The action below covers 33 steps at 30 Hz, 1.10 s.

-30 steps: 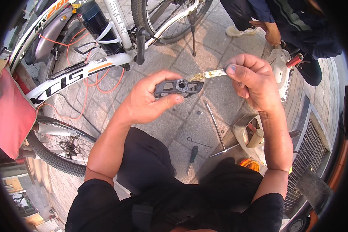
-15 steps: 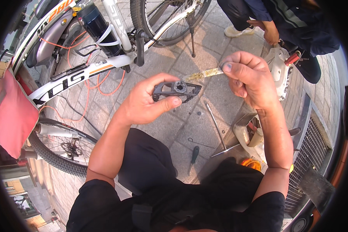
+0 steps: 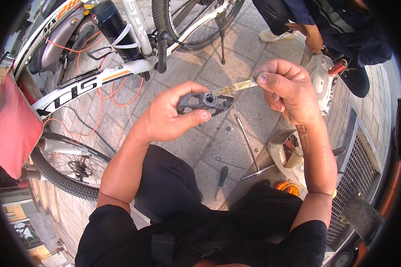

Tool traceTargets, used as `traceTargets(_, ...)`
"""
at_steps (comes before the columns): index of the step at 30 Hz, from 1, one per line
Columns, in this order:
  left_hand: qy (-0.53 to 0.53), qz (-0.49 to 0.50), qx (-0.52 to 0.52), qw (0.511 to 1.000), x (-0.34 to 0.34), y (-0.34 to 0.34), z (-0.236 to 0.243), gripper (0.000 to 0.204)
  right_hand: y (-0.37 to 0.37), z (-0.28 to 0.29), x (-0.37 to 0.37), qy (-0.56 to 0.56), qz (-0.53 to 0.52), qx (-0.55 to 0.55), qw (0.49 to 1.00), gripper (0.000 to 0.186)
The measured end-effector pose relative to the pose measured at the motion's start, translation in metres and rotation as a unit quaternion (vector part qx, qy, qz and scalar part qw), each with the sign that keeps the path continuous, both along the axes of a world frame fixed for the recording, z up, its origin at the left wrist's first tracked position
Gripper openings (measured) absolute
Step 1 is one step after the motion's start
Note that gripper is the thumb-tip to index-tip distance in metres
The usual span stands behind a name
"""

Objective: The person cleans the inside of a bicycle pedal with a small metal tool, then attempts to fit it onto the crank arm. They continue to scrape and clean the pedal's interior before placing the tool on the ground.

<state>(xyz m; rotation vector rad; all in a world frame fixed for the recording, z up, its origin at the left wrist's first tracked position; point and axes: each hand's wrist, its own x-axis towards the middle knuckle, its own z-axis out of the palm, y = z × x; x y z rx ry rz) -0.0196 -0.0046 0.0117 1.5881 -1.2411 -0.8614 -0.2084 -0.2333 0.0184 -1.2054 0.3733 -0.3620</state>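
Note:
My left hand (image 3: 170,116) is closed around a black bicycle pedal (image 3: 208,99), with the thumb along its near edge. The pedal's round bore faces up toward me, and dark grease seems to sit about its rim. Between the fingertips and thumb of my right hand (image 3: 290,91) is a thin flat strip (image 3: 237,86) smeared with yellowish grease. Its free end points left and reaches the far side of the pedal's bore; whether it touches is hard to tell. Both hands are held above the paving, in front of my knees.
A white bicycle (image 3: 91,84) with a bare crank arm (image 3: 161,53) stands at left. On the paving lie a green-handled screwdriver (image 3: 223,176), a metal T-handle tool (image 3: 249,147) and an orange tub (image 3: 288,188). Another person's hand (image 3: 314,41) is at far right, near a whitish case (image 3: 321,75).
The view has shifted slightly. Both hands keep nearly the same pose, with the pedal and the strip still held; the pedal's bore is turned a little more toward me.

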Motion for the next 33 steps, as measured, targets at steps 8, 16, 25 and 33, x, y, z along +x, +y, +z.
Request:
traceTargets(8,-0.044,0.007,-0.01,0.999,0.0,-0.001,-0.001,0.04,0.002,0.006,-0.003,0.002,-0.014,-0.073,0.997,0.01)
traceTargets(16,-0.135,-0.003,-0.012,0.991,0.003,-0.001,-0.004,0.039,0.002,0.013,-0.006,0.035,0.008,-0.066,0.997,0.012)
traceTargets(25,-0.134,-0.003,-0.001,0.991,0.003,0.0,-0.007,0.041,0.015,0.021,-0.004,0.07,-0.028,-0.16,0.984,0.011)
traceTargets(33,-0.154,-0.017,-0.006,0.988,0.004,0.001,-0.005,0.041,0.014,0.027,-0.01,0.054,-0.039,-0.154,0.986,0.011)
